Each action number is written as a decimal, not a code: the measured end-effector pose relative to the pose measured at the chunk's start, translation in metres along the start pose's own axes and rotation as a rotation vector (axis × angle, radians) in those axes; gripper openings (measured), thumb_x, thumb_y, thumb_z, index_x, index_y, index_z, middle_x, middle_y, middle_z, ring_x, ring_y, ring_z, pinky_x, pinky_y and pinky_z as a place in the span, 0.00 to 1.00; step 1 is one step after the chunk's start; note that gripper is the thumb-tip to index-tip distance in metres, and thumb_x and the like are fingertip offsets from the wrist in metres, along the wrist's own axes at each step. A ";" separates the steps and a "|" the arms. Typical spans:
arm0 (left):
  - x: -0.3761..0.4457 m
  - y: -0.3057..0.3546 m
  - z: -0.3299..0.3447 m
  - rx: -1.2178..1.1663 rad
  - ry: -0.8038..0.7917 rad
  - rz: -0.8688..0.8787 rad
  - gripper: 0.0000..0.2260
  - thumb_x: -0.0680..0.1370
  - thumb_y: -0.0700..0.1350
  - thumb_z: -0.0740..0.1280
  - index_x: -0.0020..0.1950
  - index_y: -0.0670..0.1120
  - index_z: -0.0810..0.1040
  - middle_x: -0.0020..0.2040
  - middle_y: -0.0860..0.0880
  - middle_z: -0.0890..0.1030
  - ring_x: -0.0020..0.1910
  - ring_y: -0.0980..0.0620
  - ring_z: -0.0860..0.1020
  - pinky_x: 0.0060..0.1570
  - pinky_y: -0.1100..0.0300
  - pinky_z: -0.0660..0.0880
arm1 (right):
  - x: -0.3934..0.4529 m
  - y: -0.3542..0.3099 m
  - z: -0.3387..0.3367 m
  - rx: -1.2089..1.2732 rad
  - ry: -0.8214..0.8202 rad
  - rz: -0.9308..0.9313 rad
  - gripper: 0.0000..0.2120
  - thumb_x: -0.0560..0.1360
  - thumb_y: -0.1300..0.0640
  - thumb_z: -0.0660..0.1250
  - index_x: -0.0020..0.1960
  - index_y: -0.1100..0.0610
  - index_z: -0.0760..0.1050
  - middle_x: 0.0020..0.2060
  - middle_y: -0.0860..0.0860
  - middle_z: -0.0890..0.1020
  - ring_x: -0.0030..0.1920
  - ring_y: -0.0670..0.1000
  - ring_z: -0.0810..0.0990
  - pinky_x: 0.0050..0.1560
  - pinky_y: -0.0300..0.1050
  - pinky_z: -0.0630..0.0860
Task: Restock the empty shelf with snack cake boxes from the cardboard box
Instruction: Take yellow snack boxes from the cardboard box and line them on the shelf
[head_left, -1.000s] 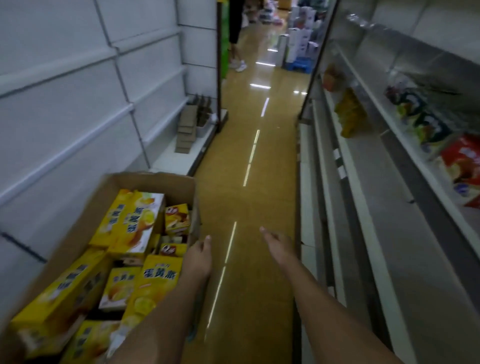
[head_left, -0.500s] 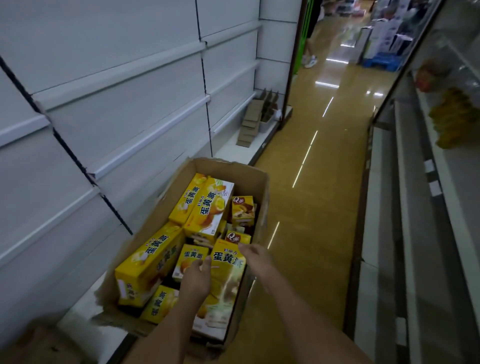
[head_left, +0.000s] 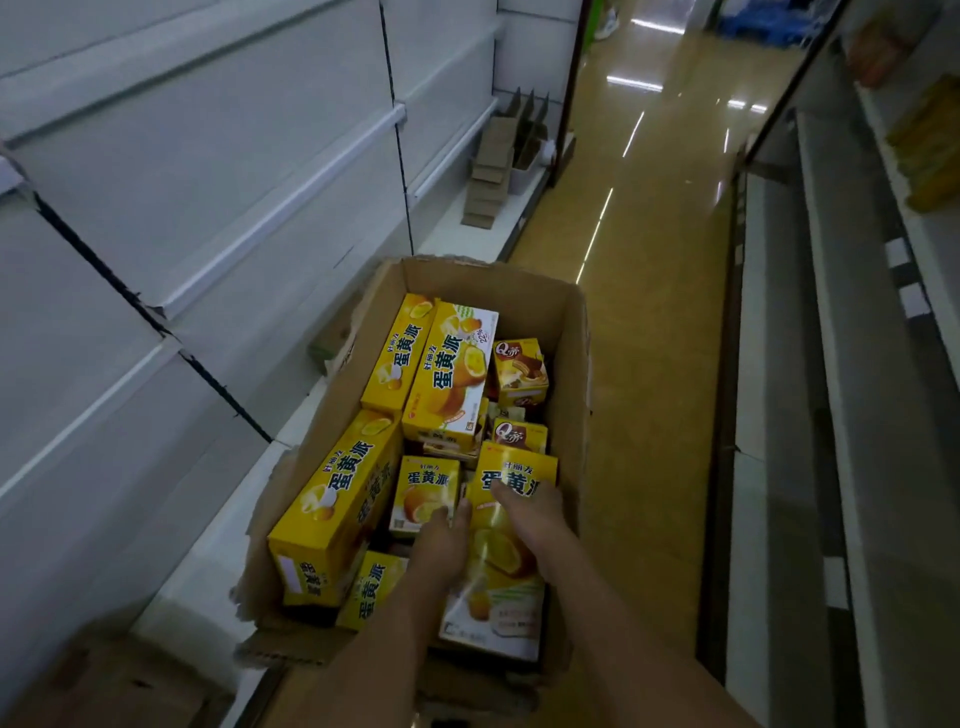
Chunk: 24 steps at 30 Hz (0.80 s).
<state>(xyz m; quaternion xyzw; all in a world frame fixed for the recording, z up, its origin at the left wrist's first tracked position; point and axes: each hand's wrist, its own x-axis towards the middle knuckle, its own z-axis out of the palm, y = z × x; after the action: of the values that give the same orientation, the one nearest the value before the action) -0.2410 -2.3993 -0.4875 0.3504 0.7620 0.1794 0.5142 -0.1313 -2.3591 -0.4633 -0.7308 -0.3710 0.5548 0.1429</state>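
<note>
Head view, looking down into the open cardboard box (head_left: 566, 322), which sits against the foot of the white shelving (head_left: 208, 171) on the left side of the aisle. Counting the snack cake boxes inside: seven yellow ones visible, plus two smaller boxes with a chocolate cake picture, one (head_left: 521, 371) at the far right and one (head_left: 519, 435) just nearer, partly buried. Both hands are in the box, on the large yellow box (head_left: 501, 561) lying along the right wall. The right hand (head_left: 532, 512) lies over its top face, fingers spread across the printed characters; the left hand (head_left: 441, 543) presses against its left edge. Whether either hand has actually closed round it, I cannot tell.

The shelves on the left stand bare, white with grey rails; a stack of folded cardboard dividers (head_left: 498, 166) rests on the bottom shelf further along. The floor (head_left: 649, 291) is glossy tan, streaked with ceiling-light reflections. Grey shelving (head_left: 831, 364) runs down the right, yellow packets (head_left: 930, 150) blurred on an upper level.

The yellow boxes read 蛋黄派; one (head_left: 452, 374) shows "22%". The chocolate ones carry a "Q".
</note>
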 end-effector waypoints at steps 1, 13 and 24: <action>0.001 -0.002 0.001 -0.005 -0.020 -0.013 0.27 0.82 0.57 0.51 0.73 0.39 0.66 0.70 0.38 0.70 0.68 0.40 0.69 0.65 0.52 0.67 | 0.003 0.000 0.002 -0.009 0.012 0.005 0.43 0.75 0.40 0.65 0.78 0.57 0.46 0.77 0.52 0.48 0.76 0.57 0.54 0.73 0.53 0.59; 0.001 -0.010 0.014 -0.118 -0.069 -0.018 0.25 0.82 0.53 0.55 0.78 0.47 0.56 0.75 0.42 0.63 0.72 0.41 0.64 0.66 0.53 0.64 | 0.005 0.005 0.007 -0.254 0.029 0.021 0.39 0.74 0.38 0.64 0.77 0.54 0.52 0.76 0.52 0.54 0.74 0.60 0.54 0.70 0.54 0.60; -0.015 0.018 -0.006 -0.384 -0.031 -0.084 0.24 0.72 0.56 0.72 0.59 0.44 0.69 0.52 0.45 0.78 0.47 0.47 0.79 0.40 0.56 0.77 | -0.010 0.004 -0.008 0.091 -0.172 0.015 0.42 0.72 0.36 0.65 0.78 0.47 0.48 0.78 0.50 0.48 0.76 0.56 0.52 0.73 0.56 0.58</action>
<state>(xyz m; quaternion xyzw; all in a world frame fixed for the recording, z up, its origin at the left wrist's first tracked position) -0.2367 -2.3973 -0.4633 0.2165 0.7197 0.2940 0.5905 -0.1235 -2.3674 -0.4560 -0.6760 -0.3510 0.6327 0.1395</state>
